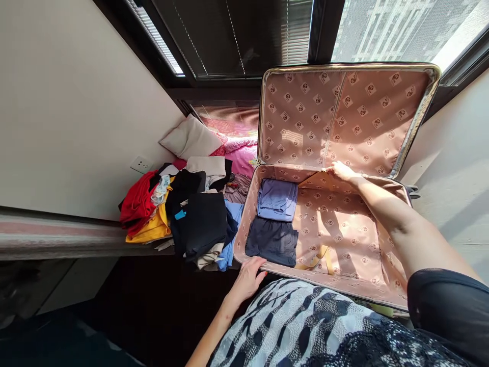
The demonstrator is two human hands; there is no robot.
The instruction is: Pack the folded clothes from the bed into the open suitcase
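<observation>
one suitcase (351, 244) lies open beneath windows (382, 33), left grip (249, 278) loose over its rim (240, 239), right grip (341, 171) pinching a strap (311, 178).

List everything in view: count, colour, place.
Suitcase: 1, pink-lined, open before window.
Folded garments: 2, blue and dark navy, suitcase's left end.
Straps: 2, tan, inside suitcase.
Clothes pile: 1, mixed colours, left of suitcase.
Cushion: 1, off-white, behind pile.
Bedding: uncounted, pink, beside cushion.
Socket: 1, white, left wall.
Window: 1, dark-framed, behind suitcase.
Blinds: uncounted, backlit, at window.
Worn clothing: uncounted, black and white, bottom.
Left hand: 1, on suitcase's near rim.
Right hand: 1, holding far strap.
</observation>
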